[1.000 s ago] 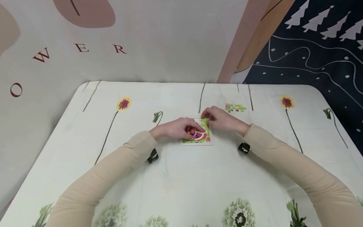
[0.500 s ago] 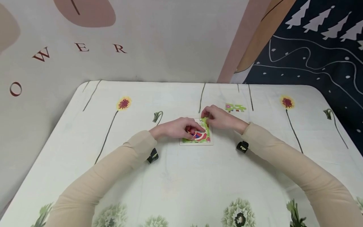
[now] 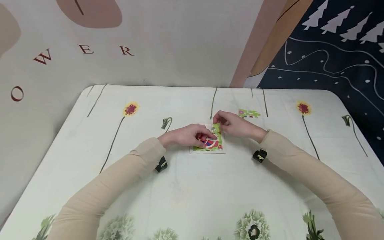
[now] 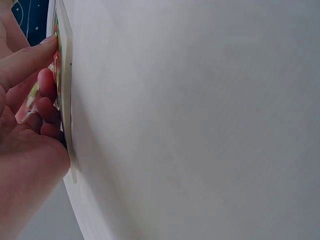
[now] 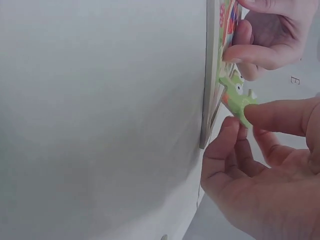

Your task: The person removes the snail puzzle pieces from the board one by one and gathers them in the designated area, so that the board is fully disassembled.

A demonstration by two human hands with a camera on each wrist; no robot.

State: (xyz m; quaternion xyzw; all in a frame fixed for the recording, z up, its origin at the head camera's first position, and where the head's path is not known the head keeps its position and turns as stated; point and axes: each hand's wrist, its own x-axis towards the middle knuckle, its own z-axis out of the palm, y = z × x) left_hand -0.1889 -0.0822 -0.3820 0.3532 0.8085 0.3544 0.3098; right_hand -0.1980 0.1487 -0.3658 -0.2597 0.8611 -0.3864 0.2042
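A small square jigsaw puzzle board (image 3: 207, 152) lies on the white cloth, with a colourful red, blue and green picture in its pale frame. My left hand (image 3: 187, 135) rests on it from the left, thumb and forefinger spread and pressing on the picture, the other fingers bent. At the board's far right corner, my right hand (image 3: 235, 125) pinches a green puzzle piece (image 5: 237, 97) with a printed eye. In the right wrist view this piece is tilted against the board's surface. The left hand covers part of the picture.
Another green puzzle piece (image 3: 250, 114), with a pink flower, lies on the cloth beyond my right hand. The flower-printed tablecloth (image 3: 186, 186) covers the table, whose far edge meets a pale printed backdrop (image 3: 180, 60). A dark tree-printed cloth (image 3: 330, 56) hangs at right.
My right hand has shifted slightly with the green puzzle piece still pinched at the board's corner. My left hand stays in place on the board.
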